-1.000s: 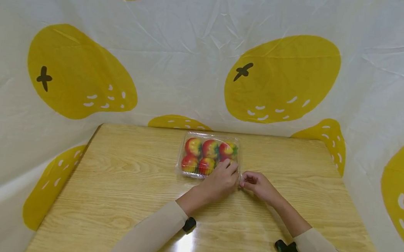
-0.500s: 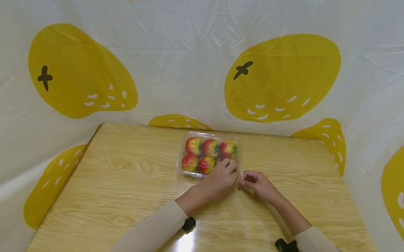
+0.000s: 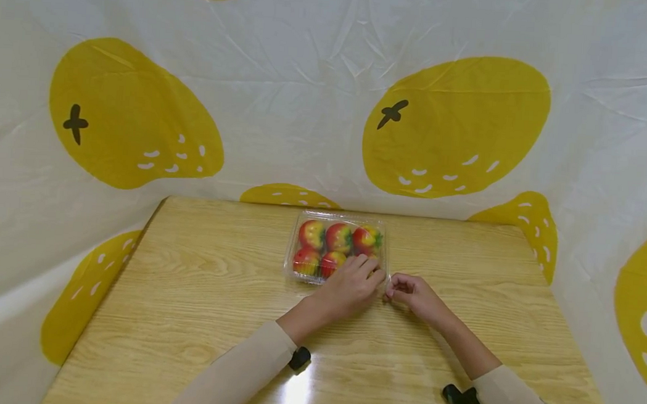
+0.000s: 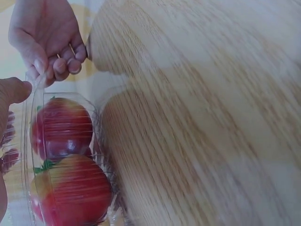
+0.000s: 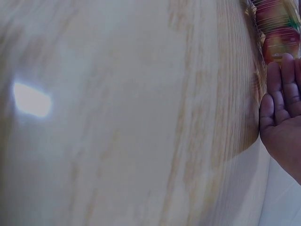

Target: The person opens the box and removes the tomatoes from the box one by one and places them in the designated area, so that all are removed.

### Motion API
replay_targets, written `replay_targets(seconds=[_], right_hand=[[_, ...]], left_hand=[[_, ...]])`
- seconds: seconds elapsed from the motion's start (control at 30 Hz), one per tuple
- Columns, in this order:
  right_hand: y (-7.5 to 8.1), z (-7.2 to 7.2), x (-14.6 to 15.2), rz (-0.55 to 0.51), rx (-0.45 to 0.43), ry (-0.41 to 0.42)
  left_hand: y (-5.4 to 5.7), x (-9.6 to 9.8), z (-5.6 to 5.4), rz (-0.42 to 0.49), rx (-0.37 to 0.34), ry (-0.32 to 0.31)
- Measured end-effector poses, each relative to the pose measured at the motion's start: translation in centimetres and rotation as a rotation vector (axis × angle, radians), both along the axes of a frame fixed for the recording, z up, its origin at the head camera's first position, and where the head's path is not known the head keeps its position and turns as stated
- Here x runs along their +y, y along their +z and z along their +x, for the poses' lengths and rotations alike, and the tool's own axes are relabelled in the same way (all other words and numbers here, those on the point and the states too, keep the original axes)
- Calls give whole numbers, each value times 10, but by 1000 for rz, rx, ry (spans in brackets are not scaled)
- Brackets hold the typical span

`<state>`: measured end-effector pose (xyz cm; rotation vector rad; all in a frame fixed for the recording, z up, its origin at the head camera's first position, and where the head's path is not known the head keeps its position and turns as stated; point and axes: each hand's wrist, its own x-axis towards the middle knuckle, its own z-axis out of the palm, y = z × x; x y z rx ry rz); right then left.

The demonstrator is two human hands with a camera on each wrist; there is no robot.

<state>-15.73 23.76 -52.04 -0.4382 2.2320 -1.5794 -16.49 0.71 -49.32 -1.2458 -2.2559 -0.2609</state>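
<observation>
A clear plastic fruit box (image 3: 288, 265) with a see-through lid sits on the table, holding several red-and-yellow fruits (image 3: 311, 233) with green leaf tips. My left hand (image 3: 350, 287) lies bent over its front right part, covering a fruit there. In the left wrist view the left thumb (image 4: 18, 90) presses at the lid's rim, while the left fingertips are hidden. At the front right corner, my right hand (image 3: 413, 296) pinches the rim between thumb and forefinger. The right wrist view catches only part of the right hand (image 5: 284, 110), its other fingers loosely bent beside the box.
The wooden table (image 3: 200, 306) extends around the box, whose back side is near the table's far edge. Behind and beside it hangs a white cloth (image 3: 295, 114) printed with large yellow fruit shapes. Black wrist devices (image 3: 460, 398) sit by both sleeves.
The left hand's fingers have shifted slightly over the box's front right corner. The right hand keeps its pinch at the same corner, and the box stays in place.
</observation>
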Motion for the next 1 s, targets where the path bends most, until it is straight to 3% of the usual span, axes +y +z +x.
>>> replay_targets(seconds=[0.37,0.67,0.77,1.0], right_hand=[[-1,1,0,1,-19,-9],[3,2,-1,40,-29,-28],[3,2,-2,35,-21,-27],[2,1,0,41,-21,-29]], left_hand=[[16,-15,0,14,-11,8],[31,-34,-6,17,83,123],[34,-44,-10,27,84,142],[42,-63,-20,89,169,193]])
